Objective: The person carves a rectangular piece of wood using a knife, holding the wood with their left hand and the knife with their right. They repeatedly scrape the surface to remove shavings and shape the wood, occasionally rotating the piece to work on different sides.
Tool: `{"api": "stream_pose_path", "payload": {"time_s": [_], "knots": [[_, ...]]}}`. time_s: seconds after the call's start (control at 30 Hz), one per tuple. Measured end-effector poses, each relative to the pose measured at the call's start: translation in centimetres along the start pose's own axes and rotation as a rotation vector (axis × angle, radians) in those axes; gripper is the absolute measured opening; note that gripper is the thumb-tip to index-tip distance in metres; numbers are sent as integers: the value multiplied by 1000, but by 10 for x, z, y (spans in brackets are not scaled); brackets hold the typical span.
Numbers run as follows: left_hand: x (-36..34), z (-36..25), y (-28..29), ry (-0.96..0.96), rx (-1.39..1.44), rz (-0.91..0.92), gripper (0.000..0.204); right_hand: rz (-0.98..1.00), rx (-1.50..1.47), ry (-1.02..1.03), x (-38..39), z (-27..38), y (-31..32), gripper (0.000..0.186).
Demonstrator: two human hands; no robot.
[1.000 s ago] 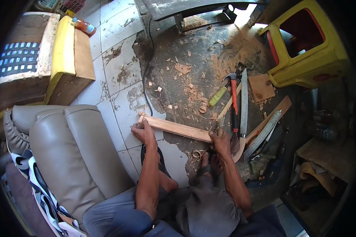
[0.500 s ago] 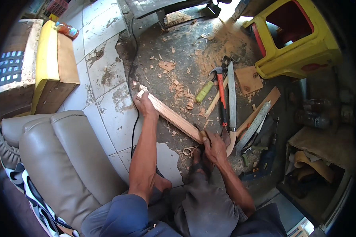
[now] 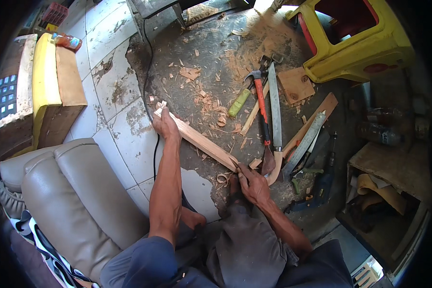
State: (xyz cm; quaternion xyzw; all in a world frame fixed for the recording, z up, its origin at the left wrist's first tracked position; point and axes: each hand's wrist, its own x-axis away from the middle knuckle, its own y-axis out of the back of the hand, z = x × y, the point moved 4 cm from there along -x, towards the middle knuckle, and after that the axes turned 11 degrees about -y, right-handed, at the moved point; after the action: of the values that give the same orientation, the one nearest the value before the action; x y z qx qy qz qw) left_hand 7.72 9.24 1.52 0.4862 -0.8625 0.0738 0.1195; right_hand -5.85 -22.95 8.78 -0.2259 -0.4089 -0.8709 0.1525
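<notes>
A long pale strip of wood (image 3: 201, 138) slants from far left to near right over the floor. My left hand (image 3: 166, 125) is closed round its far end, thumb on top. At the near end my right hand (image 3: 254, 186) is closed, fingers pinched against the wood. A thin dark tip shows by those fingers, too small to name. Just right of the strip's end lies a small wood offcut (image 3: 255, 163). Beyond my right hand are a hand saw (image 3: 275, 115) with a curved wooden handle and a claw hammer (image 3: 262, 105) with a red and black handle.
Wood shavings (image 3: 209, 103) litter the dark floor. A green-handled tool (image 3: 239, 102), a square board (image 3: 296, 85) and a blue power drill (image 3: 319, 192) lie around. A yellow toy car body (image 3: 360, 62) stands far right, a padded grey seat (image 3: 86, 187) left. A black cable (image 3: 149, 72) crosses the tiles.
The view has shifted, so most things sit slightly further left. My right hand has shifted at the strip's near end, and the small offcut now shows apart from its fingers.
</notes>
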Motion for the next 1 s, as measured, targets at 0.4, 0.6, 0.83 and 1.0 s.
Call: {"api": "stream_pose_path", "payload": {"time_s": [0.4, 0.6, 0.83, 1.0], "knots": [[-12, 23, 5, -55, -221, -52, 25, 86, -51, -96, 5, 3, 3, 39], [-6, 16, -3, -89, -209, -46, 25, 19, -47, -66, 6, 2, 0, 39], [2, 10, -2, -72, -215, -60, 25, 0, -51, -34, -1, 4, 0, 36], [-5, 11, -1, -70, -218, -64, 28, -14, -32, 5, 4, 6, 9, 37]]}}
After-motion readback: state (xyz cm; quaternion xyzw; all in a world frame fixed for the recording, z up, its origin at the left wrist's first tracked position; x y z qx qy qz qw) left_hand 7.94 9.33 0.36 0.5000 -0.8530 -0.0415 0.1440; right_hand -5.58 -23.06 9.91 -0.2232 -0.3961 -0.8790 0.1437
